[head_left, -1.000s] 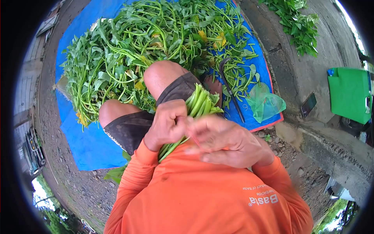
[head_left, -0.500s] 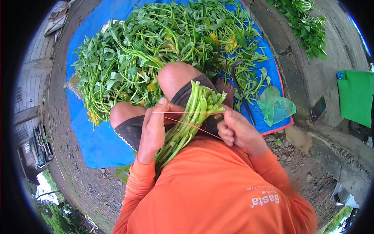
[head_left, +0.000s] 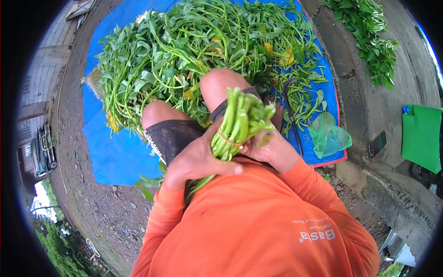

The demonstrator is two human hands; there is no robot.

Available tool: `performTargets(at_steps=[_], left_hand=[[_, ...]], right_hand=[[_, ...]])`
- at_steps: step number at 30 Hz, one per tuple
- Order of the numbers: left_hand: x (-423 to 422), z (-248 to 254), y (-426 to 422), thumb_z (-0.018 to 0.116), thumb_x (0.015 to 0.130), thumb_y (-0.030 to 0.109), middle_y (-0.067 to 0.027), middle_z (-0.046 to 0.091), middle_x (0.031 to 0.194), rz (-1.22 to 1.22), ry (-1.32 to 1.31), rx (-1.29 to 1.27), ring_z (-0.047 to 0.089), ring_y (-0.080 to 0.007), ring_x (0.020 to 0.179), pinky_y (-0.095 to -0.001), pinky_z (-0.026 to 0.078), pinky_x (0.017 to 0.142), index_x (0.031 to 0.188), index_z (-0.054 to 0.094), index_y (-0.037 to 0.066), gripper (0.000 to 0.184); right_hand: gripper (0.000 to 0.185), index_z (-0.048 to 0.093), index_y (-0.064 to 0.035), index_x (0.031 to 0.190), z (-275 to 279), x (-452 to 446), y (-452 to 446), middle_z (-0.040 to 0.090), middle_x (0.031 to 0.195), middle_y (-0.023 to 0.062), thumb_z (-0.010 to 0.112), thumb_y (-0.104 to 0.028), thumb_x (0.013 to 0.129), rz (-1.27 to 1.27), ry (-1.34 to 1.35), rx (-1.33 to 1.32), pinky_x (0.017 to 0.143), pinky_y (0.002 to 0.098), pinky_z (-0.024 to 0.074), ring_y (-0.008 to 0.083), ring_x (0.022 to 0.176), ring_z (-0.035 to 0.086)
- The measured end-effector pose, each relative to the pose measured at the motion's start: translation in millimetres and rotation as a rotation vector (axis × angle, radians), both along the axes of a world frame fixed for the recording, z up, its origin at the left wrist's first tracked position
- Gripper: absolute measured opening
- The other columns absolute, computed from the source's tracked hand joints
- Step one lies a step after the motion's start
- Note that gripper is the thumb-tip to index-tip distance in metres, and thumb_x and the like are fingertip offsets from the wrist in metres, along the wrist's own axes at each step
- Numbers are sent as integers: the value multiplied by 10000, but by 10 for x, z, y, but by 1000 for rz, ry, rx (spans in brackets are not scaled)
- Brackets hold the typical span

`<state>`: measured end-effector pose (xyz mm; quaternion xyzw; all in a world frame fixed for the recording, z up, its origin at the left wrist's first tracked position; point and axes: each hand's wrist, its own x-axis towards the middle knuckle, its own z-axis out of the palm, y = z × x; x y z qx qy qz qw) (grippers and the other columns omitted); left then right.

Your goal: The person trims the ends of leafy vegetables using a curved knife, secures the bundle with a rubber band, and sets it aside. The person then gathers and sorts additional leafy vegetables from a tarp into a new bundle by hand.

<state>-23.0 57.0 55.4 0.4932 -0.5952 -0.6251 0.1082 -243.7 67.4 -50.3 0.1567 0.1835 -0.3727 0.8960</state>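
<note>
A bundle of green stems (head_left: 235, 124) lies against my lap and orange shirt, its cut ends pointing up and away from me. A thin reddish rubber band (head_left: 229, 141) goes round the stems. My left hand (head_left: 196, 159) is wrapped round the near left side of the bundle, thumb across it. At the bundle's right side, my right hand (head_left: 272, 147) touches the stems near the band, its fingers partly hidden behind them. The leafy lower part of the bundle shows at my left sleeve.
A large heap of leafy stems (head_left: 175, 55) covers the blue tarp (head_left: 117, 157). A curved blade (head_left: 291, 115) and a green plastic bag (head_left: 328, 136) lie to the right. Beyond are a phone (head_left: 377, 143), a green container (head_left: 421, 138) and more leaves (head_left: 369, 41).
The band that was stretched between both hands now sits round the stems. My left hand has closed round the bundle, and my right hand has moved in against it.
</note>
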Motion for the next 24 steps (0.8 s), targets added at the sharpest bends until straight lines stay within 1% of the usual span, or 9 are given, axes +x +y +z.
performTargets(at_steps=[1,3,5,8,12,15,18,22,24], left_hand=[[-67,-41,-13,967,738,314,-177,680,1361,19,34,72,597,-275,1352,-392,451,1148,1572,412,-45,1064],[-37,-23,-107,937,751,232,-105,710,1287,45,56,124,646,-218,1214,-350,489,1081,1472,558,-30,855],[-17,-1,-140,897,783,117,-27,723,1193,78,52,114,642,-159,1072,-326,507,1016,1382,642,-13,663],[-212,-232,-184,896,769,145,-43,742,1101,-130,-261,88,656,-159,969,-331,532,927,1336,670,-10,630],[-236,-260,-255,871,747,231,-81,746,1040,-135,-180,202,662,-157,935,-321,534,882,1231,730,1,554],[-196,-313,-316,863,779,226,-47,746,1074,-112,-53,224,646,-134,973,-312,521,902,1223,738,-11,519],[-47,-367,-333,865,780,242,-53,743,1093,-79,51,247,643,-140,996,-321,518,930,1247,734,-3,543],[-38,-281,-403,877,776,266,-50,737,1088,-97,46,242,636,-157,993,-343,518,946,1258,734,19,560],[-38,-247,-406,874,782,253,-54,732,1081,-108,36,244,630,-163,984,-347,517,946,1249,735,14,543]], right_hand=[[322,726,-136,1197,0,53,-49,786,1068,87,583,-399,1079,-33,17,-226,589,351,618,220,849,771],[339,648,-73,1350,408,-249,-239,726,1118,61,637,-108,1013,115,700,-423,720,383,631,202,943,743],[350,663,-29,1295,282,-553,-329,667,1234,64,650,2,947,-124,1549,-736,874,305,577,172,1038,690],[228,772,-72,1128,685,-654,-322,634,1303,118,727,-35,908,-278,1610,-1298,1012,387,503,273,1198,616],[237,767,-86,1155,437,-728,-272,610,1376,139,784,-142,926,-90,2027,-1750,1074,453,479,323,1296,560],[329,706,-50,1270,192,-610,-110,601,1400,118,774,-150,963,-160,1299,-933,1083,426,502,271,1299,570],[408,639,-22,1362,411,-641,-23,609,1367,81,758,-149,993,-222,1107,-851,1080,379,513,212,1335,556],[338,655,30,1299,290,-522,-122,636,1265,95,748,-87,995,-234,1368,-1029,799,255,585,137,1029,685],[235,695,18,1180,301,-424,-155,677,1132,71,761,-97,986,-262,1292,-849,721,239,551,112,849,680]])
